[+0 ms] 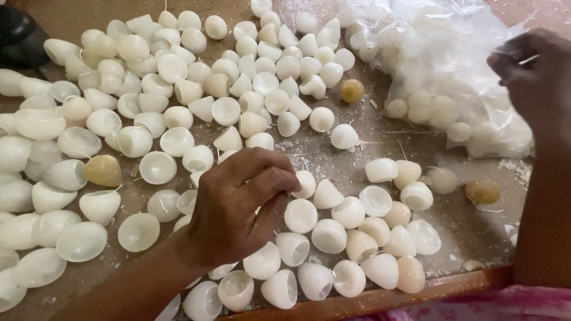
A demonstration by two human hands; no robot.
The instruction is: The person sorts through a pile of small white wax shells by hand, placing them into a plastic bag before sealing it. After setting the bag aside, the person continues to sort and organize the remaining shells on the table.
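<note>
White wax cups (300, 215), small and dome-shaped, lie scattered over a wooden bench (458, 229). Left hand (238, 205) rests among them, its fingers (270, 181) curled together, pinching at one cup (306, 183). Right of that cup, right hand (535, 80) is raised, fingers pinched on a thin wick (527, 59), above a clear bag (443, 71) of more cups. A few yellowish cups (103, 170) lie among the white. A light grip seems wise, since the wax looks brittle.

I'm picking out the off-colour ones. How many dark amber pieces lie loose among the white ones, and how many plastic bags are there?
Amber pieces: 3
Clear plastic bag: 1
Total: 4
White pieces: too many, and too overlapped, for an exact count.
</note>
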